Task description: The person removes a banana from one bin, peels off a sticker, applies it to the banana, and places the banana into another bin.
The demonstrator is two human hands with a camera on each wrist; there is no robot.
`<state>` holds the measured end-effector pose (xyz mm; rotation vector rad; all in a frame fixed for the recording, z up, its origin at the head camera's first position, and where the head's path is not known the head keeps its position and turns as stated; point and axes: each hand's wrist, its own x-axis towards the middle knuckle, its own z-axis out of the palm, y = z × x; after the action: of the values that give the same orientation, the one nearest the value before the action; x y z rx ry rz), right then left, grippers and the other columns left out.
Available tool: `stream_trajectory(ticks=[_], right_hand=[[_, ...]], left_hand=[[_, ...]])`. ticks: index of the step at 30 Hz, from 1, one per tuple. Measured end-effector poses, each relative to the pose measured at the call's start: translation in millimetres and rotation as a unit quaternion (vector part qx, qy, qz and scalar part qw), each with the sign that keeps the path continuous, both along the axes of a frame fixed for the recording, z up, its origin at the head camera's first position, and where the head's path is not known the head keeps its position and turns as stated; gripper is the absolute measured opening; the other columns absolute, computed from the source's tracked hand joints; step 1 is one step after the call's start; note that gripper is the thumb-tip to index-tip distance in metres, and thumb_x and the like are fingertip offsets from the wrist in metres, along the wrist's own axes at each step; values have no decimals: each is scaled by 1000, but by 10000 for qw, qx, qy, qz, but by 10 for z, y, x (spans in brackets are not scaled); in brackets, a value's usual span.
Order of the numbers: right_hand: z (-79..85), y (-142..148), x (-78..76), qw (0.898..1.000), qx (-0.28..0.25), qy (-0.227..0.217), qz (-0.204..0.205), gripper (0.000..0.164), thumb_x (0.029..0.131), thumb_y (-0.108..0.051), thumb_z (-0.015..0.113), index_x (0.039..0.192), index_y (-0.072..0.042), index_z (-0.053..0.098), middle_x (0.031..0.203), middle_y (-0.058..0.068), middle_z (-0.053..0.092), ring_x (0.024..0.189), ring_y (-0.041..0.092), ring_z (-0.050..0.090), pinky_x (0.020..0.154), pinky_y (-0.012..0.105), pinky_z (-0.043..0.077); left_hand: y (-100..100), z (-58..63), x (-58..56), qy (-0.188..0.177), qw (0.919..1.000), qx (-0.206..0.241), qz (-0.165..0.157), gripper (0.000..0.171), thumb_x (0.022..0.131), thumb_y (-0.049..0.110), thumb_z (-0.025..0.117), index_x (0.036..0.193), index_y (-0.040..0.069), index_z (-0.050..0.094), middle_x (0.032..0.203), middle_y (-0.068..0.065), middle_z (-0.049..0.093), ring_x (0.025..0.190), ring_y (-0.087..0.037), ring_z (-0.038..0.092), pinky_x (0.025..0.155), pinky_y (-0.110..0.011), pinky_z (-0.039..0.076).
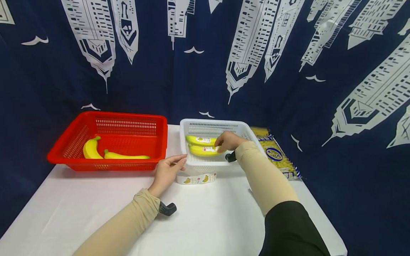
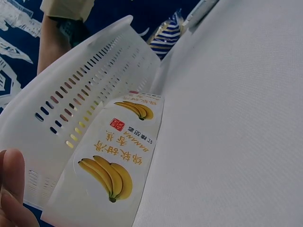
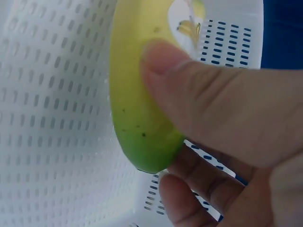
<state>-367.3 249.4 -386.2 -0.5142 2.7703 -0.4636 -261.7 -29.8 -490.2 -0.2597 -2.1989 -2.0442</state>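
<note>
My right hand [image 1: 231, 140] reaches into the white basket [image 1: 221, 163] and grips the near banana [image 1: 202, 150] by its greenish end. In the right wrist view the thumb [image 3: 170, 66] lies on top of the peel, with fingers curled round the other side. That banana bears a label sticker, and so does the second banana [image 1: 196, 140] just behind it. My left hand [image 1: 167, 174] is at the basket's front left corner, fingers loosely bent with nothing between them. Beside its fingertips a strip of banana labels [image 2: 102, 179] stands on the tablecloth along the basket's front wall.
To the left stands a red basket [image 1: 118, 165] with a curved banana [image 1: 92, 148] and another banana [image 1: 126, 155] inside. A yellow patterned packet [image 1: 276, 154] lies right of the white basket. White cloth [image 1: 205, 224] covers the table; a dark blue printed curtain [image 1: 198, 81] hangs behind.
</note>
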Motion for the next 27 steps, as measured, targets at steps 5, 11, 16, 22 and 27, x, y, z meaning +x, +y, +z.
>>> stream_trajectory(ticks=[5,11,16,22,27], right_hand=[[-75,-17,-86,9995,261,-33,-153,30,84,-7,82,114,-5,78,116,11,75,110,25,67,99,39,53],[-238,-39,-163,9991,379,-41,-172,31,80,-7,83,111,-6,80,109,12,75,101,24,65,88,35,55],[-335,-58,-210,9985,452,161,-250,28,77,-6,84,105,-6,80,102,10,74,94,22,65,84,33,54],[-353,-93,-232,9957,452,659,-463,21,73,-4,83,91,-5,73,87,5,69,83,22,59,78,34,51],[-342,-104,-214,9949,457,794,-414,15,73,-2,82,77,-7,69,77,2,66,75,20,58,72,32,48]], left_hand=[[16,11,11,13,10000,44,-6,27,93,19,77,120,11,78,109,-12,77,74,-15,73,67,-22,56],[6,15,13,-95,9999,101,1,26,94,19,77,119,14,78,111,-9,77,75,-15,73,66,-22,55],[6,5,7,-46,9999,123,-18,26,94,18,77,119,13,78,108,-10,78,74,-16,73,65,-22,56],[12,7,0,-37,9998,208,14,25,94,17,77,118,12,79,107,-9,78,73,-15,72,63,-21,54],[11,-3,1,-27,9998,201,-8,25,93,16,77,118,11,78,104,-11,78,73,-15,72,62,-22,53]])
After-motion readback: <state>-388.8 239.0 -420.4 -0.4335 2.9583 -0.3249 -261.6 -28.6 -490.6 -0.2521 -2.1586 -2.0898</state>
